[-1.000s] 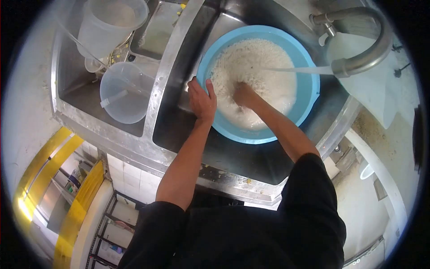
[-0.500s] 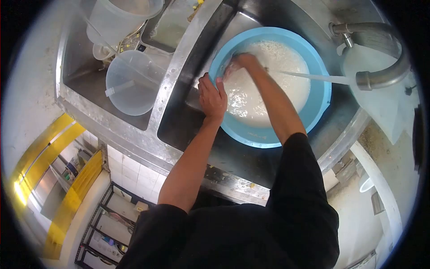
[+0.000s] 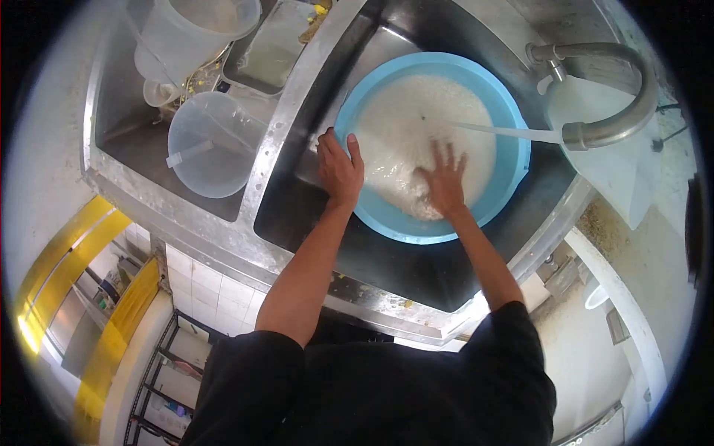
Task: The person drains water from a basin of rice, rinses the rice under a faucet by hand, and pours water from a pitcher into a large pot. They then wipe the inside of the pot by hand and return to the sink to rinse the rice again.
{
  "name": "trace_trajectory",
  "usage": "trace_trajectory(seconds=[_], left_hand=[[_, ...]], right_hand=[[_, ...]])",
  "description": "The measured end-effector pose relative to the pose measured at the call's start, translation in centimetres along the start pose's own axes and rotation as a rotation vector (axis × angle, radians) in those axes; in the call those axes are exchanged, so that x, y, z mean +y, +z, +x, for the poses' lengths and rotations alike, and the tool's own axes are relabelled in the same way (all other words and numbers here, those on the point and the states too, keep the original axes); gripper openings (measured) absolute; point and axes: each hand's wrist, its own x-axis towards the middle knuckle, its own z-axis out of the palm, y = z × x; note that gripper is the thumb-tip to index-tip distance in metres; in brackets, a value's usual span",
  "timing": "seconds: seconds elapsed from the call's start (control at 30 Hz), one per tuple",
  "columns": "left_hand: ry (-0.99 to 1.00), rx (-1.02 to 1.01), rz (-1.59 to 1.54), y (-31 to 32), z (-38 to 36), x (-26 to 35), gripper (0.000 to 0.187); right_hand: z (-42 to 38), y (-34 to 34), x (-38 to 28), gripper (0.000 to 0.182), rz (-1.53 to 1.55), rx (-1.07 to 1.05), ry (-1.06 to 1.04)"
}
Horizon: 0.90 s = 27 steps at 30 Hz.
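A wide light-blue basin (image 3: 513, 111) stands in the sink, filled with cloudy white water (image 3: 401, 104) and what look like pale grains. My left hand (image 3: 342, 167) grips its left rim, thumb over the inner side and fingers round the outside. Over the near part of the water is my right hand (image 3: 446, 182), fingers spread and slightly blurred, holding nothing. A stream from the metal faucet (image 3: 595, 135) at the right pours into the basin.
In the left sink compartment are a translucent bucket (image 3: 167, 44), a round translucent lid or tub (image 3: 212, 152) and a metal tray (image 3: 264, 63) with murky water. A steel divider (image 3: 271, 149) separates the compartments. A whitish translucent sheet (image 3: 606, 163) lies behind the faucet.
My right hand has moved from the basin's left inner side toward its near right part, fingers now spread. My left hand keeps its place on the rim. The whole view has shifted slightly.
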Motion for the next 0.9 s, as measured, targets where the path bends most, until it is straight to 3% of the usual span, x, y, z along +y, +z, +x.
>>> trace_trajectory(seconds=[0.07, 0.1, 0.17, 0.2, 0.3, 0.4, 0.53, 0.57, 0.6, 0.67, 0.7, 0.77, 0.8, 0.87, 0.9], left_hand=[[-0.002, 0.006, 0.018, 0.1, -0.2, 0.0, 0.046], [0.002, 0.001, 0.022, 0.2, -0.1, 0.0, 0.046], [0.025, 0.048, 0.024, 0.3, -0.2, -0.1, 0.045], [0.029, 0.042, 0.027, 0.4, -0.3, -0.1, 0.045], [0.014, 0.030, 0.032, 0.4, -0.1, -0.2, 0.044], [0.024, 0.041, 0.012, 0.3, -0.2, -0.2, 0.044], [0.044, 0.047, 0.014, 0.4, -0.2, -0.3, 0.044], [0.044, 0.047, 0.008, 0.4, -0.2, -0.3, 0.044], [0.044, 0.048, 0.005, 0.3, -0.2, -0.2, 0.044], [0.004, 0.029, 0.002, 0.2, -0.1, 0.0, 0.044], [-0.001, 0.033, -0.003, 0.2, -0.2, 0.1, 0.044], [0.001, 0.023, -0.012, 0.1, -0.1, 0.1, 0.044], [0.004, 0.031, -0.011, 0.1, -0.2, 0.1, 0.044], [0.015, 0.058, 0.003, 0.4, -0.3, -0.1, 0.044], [0.013, 0.061, 0.014, 0.3, -0.2, -0.1, 0.044]], right_hand=[[1.8, -2.7, -0.6, 0.053, 0.027, -0.134, 0.516], [2.9, -0.9, 0.3, 0.053, 0.033, -0.136, 0.520], [5.5, 4.2, 2.5, 0.092, 0.129, 0.080, 0.836], [6.4, 4.4, 3.2, 0.092, 0.134, 0.078, 0.842], [8.5, 8.9, 5.2, 0.069, 0.203, 0.051, 0.858], [7.3, 9.6, 5.1, 0.048, 0.265, -0.077, 0.671], [4.5, 2.5, 3.3, 0.026, 0.253, -0.351, 0.300], [4.1, -0.6, 2.0, 0.023, 0.156, -0.522, 0.282], [2.9, -1.7, 2.1, 0.023, 0.152, -0.521, 0.283], [0.9, -3.1, 4.0, 0.034, 0.570, 0.031, 0.274], [1.0, -3.2, 5.1, 0.034, 0.562, 0.029, 0.270], [2.5, -2.8, 7.9, 0.050, 2.088, 0.533, 0.620], [3.5, -0.8, 10.7, 0.055, 1.472, 0.551, 0.414], [7.3, 3.0, 15.2, 0.059, 0.866, 0.539, 0.202], [9.2, 4.4, 16.3, 0.058, 1.213, 0.438, 0.376]])
